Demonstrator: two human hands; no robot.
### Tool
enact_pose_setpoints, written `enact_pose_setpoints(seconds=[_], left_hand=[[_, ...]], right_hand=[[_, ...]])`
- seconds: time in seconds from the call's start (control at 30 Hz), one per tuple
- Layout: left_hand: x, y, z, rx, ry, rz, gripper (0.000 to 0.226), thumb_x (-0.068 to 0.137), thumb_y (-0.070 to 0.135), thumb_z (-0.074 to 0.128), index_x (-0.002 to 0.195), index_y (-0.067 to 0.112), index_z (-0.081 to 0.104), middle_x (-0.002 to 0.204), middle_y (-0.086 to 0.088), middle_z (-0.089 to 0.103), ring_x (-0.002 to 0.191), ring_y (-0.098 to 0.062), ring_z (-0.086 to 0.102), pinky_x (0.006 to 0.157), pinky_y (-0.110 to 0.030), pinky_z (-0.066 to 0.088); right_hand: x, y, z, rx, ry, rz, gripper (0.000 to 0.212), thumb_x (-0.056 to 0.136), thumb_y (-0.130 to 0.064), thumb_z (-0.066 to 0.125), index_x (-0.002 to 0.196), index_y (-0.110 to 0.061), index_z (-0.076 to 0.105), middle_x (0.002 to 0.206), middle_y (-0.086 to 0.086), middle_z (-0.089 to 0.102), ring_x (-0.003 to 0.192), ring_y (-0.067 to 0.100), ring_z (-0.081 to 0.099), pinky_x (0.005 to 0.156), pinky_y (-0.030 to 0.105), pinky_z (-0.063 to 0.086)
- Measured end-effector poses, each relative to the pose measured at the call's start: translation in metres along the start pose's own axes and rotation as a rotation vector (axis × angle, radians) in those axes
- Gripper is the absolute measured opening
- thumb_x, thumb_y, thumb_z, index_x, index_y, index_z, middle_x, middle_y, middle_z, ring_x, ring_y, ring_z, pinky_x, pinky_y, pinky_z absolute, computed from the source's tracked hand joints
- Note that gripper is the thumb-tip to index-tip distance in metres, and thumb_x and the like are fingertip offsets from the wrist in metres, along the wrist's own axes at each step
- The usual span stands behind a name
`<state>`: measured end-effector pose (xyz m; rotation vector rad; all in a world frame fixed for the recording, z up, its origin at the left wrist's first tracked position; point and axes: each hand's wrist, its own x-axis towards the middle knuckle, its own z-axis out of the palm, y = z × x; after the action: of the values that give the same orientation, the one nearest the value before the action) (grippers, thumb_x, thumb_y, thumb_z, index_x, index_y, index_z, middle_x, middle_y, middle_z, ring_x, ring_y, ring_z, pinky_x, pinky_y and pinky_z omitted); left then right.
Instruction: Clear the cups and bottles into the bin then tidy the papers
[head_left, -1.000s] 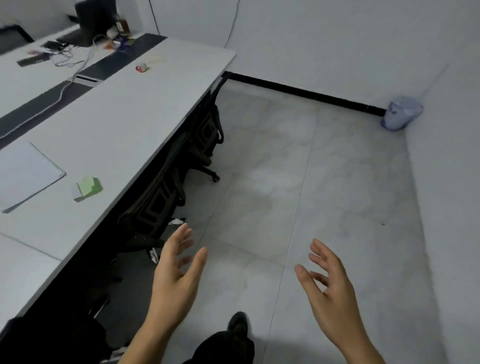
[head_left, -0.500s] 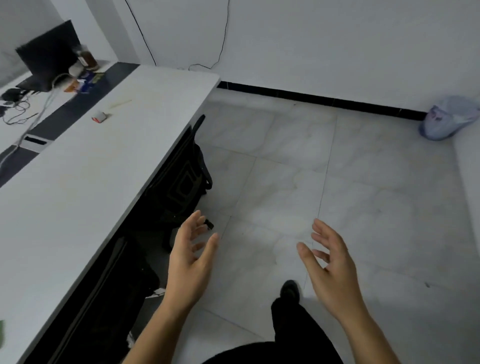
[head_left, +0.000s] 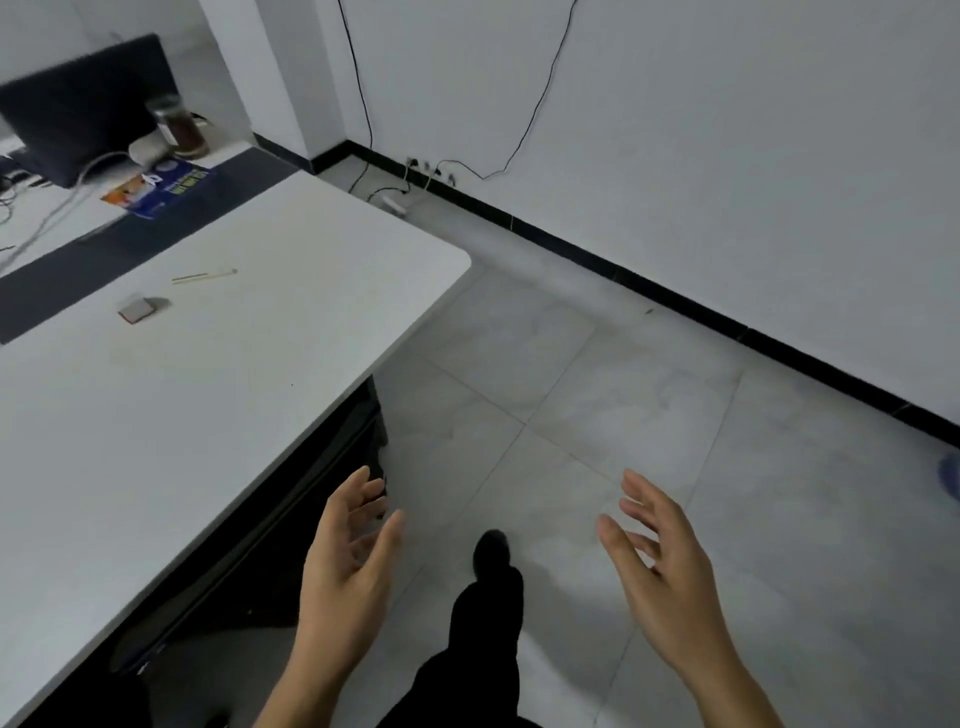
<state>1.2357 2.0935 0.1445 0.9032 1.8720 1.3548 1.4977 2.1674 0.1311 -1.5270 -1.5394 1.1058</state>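
My left hand (head_left: 348, 561) and my right hand (head_left: 660, 561) hang in front of me over the tiled floor, palms facing each other, fingers spread, both holding nothing. Only a blue sliver of the bin bag (head_left: 951, 475) shows at the right edge. A jar with a dark lid and brown contents (head_left: 176, 127) stands at the far end of the white desk (head_left: 218, 364), beside a dark monitor (head_left: 78, 104). No papers are in view.
A small reddish eraser-like block (head_left: 136, 310) and a thin stick (head_left: 205, 276) lie on the desk. A blue-and-orange packet (head_left: 158, 188) lies on the dark strip. Cables and a power strip (head_left: 395, 203) trail along the wall base. My dark shoe (head_left: 491, 553) is on the floor.
The view has swung left and forward along the desk: the bin bag slid to the right edge and the desk's far corner, the jar and the monitor came nearer. Both hands stay open.
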Motion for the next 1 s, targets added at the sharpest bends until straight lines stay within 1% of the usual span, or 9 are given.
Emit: enact_pose_setpoints(seconds=[0.13,0.23,0.37,0.5,0.6,0.7,0.77,0.87,1.0], left_hand=[[0.135,0.031,0.068,0.002,-0.022,-0.023,0.047,0.092,0.014,0.065,0.128,0.038,0.048,0.125,0.01,0.061,0.114,-0.005,0.06,0.093,-0.032,0.052],[0.23,0.074,0.109,0.018,-0.032,0.012,0.046,0.093,0.015,0.064,0.135,0.027,0.05,0.127,0.008,0.06,0.112,-0.004,0.061,0.091,-0.035,0.053],[0.345,0.127,0.162,0.067,-0.048,0.073,0.049,0.094,0.02,0.063,0.14,0.025,0.048,0.127,0.011,0.061,0.112,0.001,0.061,0.083,-0.018,0.048],[0.455,0.146,0.224,0.089,-0.021,0.087,0.047,0.094,0.017,0.063,0.138,0.024,0.049,0.126,0.011,0.063,0.113,-0.004,0.061,0.082,-0.017,0.047],[0.529,0.147,0.269,0.111,0.045,0.019,0.047,0.094,0.017,0.063,0.138,0.022,0.05,0.125,0.009,0.063,0.112,-0.003,0.061,0.078,-0.012,0.046],[0.585,0.161,0.288,0.08,0.105,-0.066,0.046,0.093,0.019,0.064,0.136,0.024,0.051,0.122,0.007,0.064,0.11,-0.003,0.061,0.082,-0.021,0.047],[0.626,0.177,0.294,0.054,0.205,-0.096,0.044,0.093,0.018,0.065,0.134,0.026,0.053,0.121,0.007,0.065,0.11,-0.005,0.062,0.085,-0.027,0.049],[0.682,0.194,0.295,0.008,0.362,-0.124,0.043,0.093,0.017,0.064,0.134,0.023,0.053,0.121,0.007,0.064,0.112,-0.007,0.062,0.083,-0.024,0.048],[0.744,0.19,0.287,-0.03,0.522,-0.173,0.046,0.093,0.019,0.063,0.137,0.024,0.05,0.121,0.009,0.064,0.112,-0.006,0.061,0.084,-0.024,0.047]], right_hand=[[0.14,-0.012,-0.01,-0.066,-0.033,0.016,0.053,0.092,-0.035,0.064,0.141,-0.038,0.044,0.138,-0.026,0.048,0.123,-0.014,0.046,0.096,0.016,0.043],[0.241,-0.039,-0.029,-0.08,0.005,-0.015,0.056,0.092,-0.034,0.064,0.144,-0.034,0.044,0.137,-0.024,0.049,0.125,-0.01,0.048,0.097,0.019,0.044],[0.364,-0.064,-0.052,-0.007,0.114,-0.024,0.052,0.092,-0.033,0.063,0.142,-0.03,0.049,0.135,-0.021,0.054,0.124,-0.006,0.051,0.095,0.019,0.045],[0.501,-0.053,-0.05,0.021,0.123,-0.007,0.05,0.092,-0.031,0.064,0.14,-0.027,0.051,0.134,-0.019,0.055,0.123,-0.007,0.051,0.089,0.013,0.044],[0.609,-0.041,-0.044,0.017,0.03,-0.012,0.05,0.092,-0.031,0.064,0.14,-0.025,0.049,0.136,-0.016,0.055,0.123,-0.005,0.051,0.092,0.016,0.045],[0.702,-0.058,-0.038,0.038,-0.067,0.0,0.049,0.092,-0.031,0.064,0.139,-0.028,0.05,0.135,-0.023,0.053,0.121,-0.011,0.05,0.094,0.018,0.046],[0.771,-0.082,-0.029,0.027,-0.152,-0.042,0.052,0.091,-0.034,0.063,0.141,-0.026,0.05,0.136,-0.022,0.054,0.122,-0.01,0.05,0.094,0.018,0.046],[0.868,-0.125,0.003,-0.023,-0.285,-0.115,0.053,0.092,-0.034,0.064,0.142,-0.027,0.049,0.137,-0.02,0.054,0.124,-0.006,0.051,0.098,0.027,0.049],[0.967,-0.172,0.074,-0.059,-0.47,-0.204,0.05,0.092,-0.03,0.066,0.14,-0.031,0.05,0.135,-0.023,0.055,0.123,-0.006,0.052,0.093,0.021,0.047]])
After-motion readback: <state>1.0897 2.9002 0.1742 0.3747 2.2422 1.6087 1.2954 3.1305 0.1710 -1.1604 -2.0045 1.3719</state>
